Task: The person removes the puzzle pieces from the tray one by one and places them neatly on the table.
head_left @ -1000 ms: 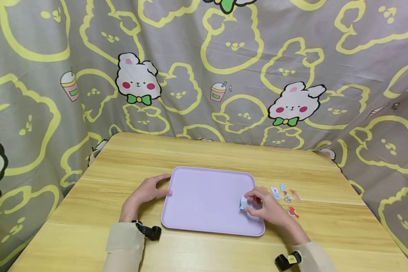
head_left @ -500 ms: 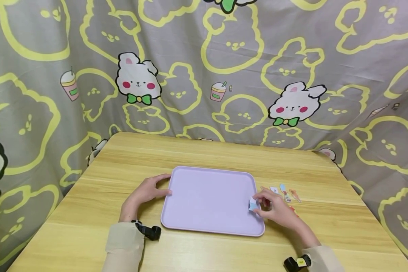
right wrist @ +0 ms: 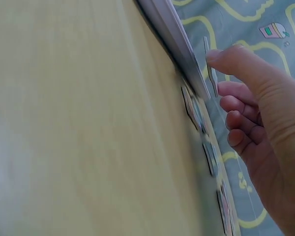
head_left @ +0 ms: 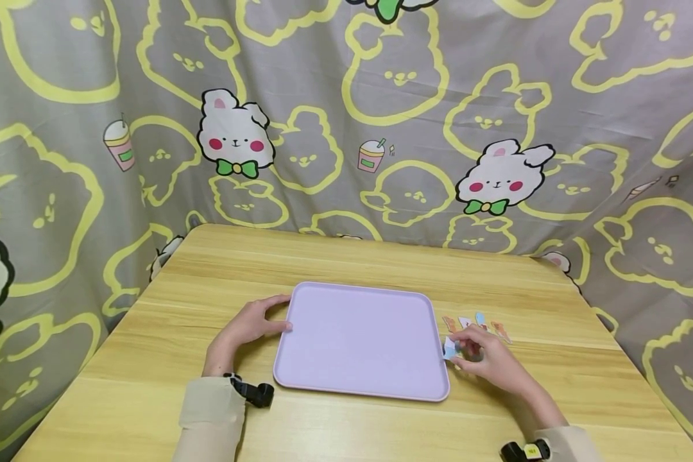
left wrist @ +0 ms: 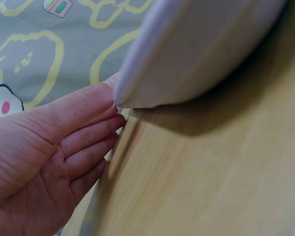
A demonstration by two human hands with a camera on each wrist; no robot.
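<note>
A lilac rectangular tray [head_left: 358,340] lies on the table, nothing on it. At its left rim rests my left hand [head_left: 248,326], thumb and index finger touching the edge; in the left wrist view the fingers [left wrist: 91,152] are extended beneath the thumb. My right hand [head_left: 493,362] pinches a small flat light-blue and white cutout [head_left: 450,348] between thumb and fingertips, just at the tray's right rim. The right wrist view shows that cutout [right wrist: 214,81] edge-on, held above the table. Beyond this hand lie several other flat cutouts, among them an orange one [head_left: 500,330]; the hand covers some of them.
The wooden table [head_left: 346,430] surrounds the tray. A grey curtain [head_left: 323,83] with yellow outlines and rabbits hangs behind and at both sides. Each wrist carries a black camera [head_left: 256,394].
My right hand has moved rightward with the pinched cutout, from over the tray's right part to its right rim. The left hand and tray have stayed put.
</note>
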